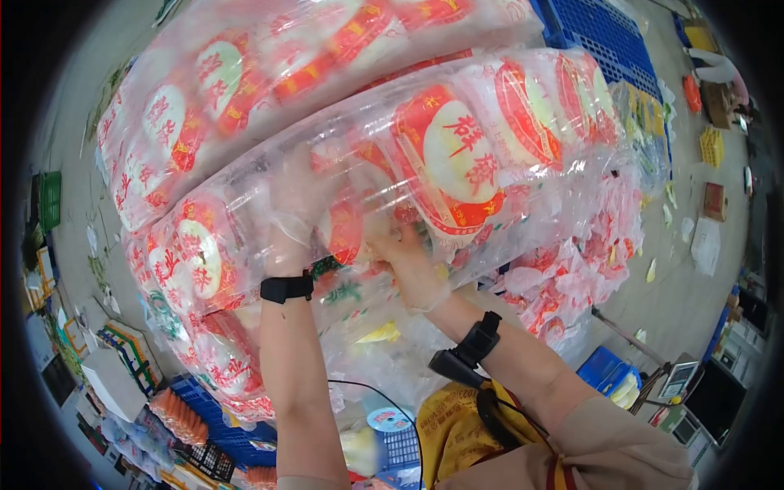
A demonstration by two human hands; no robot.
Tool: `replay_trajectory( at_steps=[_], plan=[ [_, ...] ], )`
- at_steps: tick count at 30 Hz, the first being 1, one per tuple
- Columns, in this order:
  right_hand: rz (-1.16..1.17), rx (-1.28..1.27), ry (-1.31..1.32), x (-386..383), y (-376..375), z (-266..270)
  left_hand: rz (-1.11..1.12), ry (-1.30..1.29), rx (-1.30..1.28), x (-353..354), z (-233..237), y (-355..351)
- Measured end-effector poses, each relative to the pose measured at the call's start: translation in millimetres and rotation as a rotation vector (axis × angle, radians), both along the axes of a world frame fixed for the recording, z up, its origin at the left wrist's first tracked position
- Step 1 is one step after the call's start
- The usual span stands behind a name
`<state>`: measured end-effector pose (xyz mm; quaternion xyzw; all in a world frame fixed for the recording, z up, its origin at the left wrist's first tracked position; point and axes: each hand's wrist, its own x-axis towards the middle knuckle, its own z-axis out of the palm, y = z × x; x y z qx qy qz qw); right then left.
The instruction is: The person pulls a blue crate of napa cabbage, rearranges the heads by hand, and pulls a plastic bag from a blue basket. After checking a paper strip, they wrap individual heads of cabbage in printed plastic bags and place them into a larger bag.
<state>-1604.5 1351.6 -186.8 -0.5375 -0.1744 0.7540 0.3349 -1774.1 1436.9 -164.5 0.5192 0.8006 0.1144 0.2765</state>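
Note:
A big clear plastic bag [343,131] lies across the stack, packed with pale vegetables in white film wrappers printed in red. Inside it, seen through the shiny film, my left hand [306,196] is at the side of a wrapped vegetable [343,229]; glare and blur hide its fingers. My right hand [400,243] is on the other side of that vegetable, its fingers curled against the wrapper. A larger wrapped vegetable [461,155] sits just beyond my right hand. Both wrists wear black straps.
Another full bag [237,73] lies behind. Loose red-printed wrappers [563,278] are heaped at the right. A blue plastic pallet [604,37] stands at the far right, with a scale display [679,380] at lower right. A white box [118,384] and bagged carrots [178,416] are at lower left.

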Motion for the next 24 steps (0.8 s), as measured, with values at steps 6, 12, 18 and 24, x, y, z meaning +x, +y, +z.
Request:
replay_trajectory(
  at_steps=[6, 12, 18, 24],
  plan=[
    [0.095, 0.037, 0.071, 4, 7, -22, 0.005, -0.138, 0.041, -23, -30, -1],
    [0.026, -0.049, 0.297, -1, 11, -33, -0.049, -0.079, 0.041, -16, -11, 1],
    [-0.107, 0.025, 0.097, 45, -23, -31, -0.127, 0.107, 0.037, 30, 23, -40],
    [0.646, 0.422, -0.484, 84, -28, -19, 0.011, 0.090, 0.294, 54, -4, -159]
  ],
)
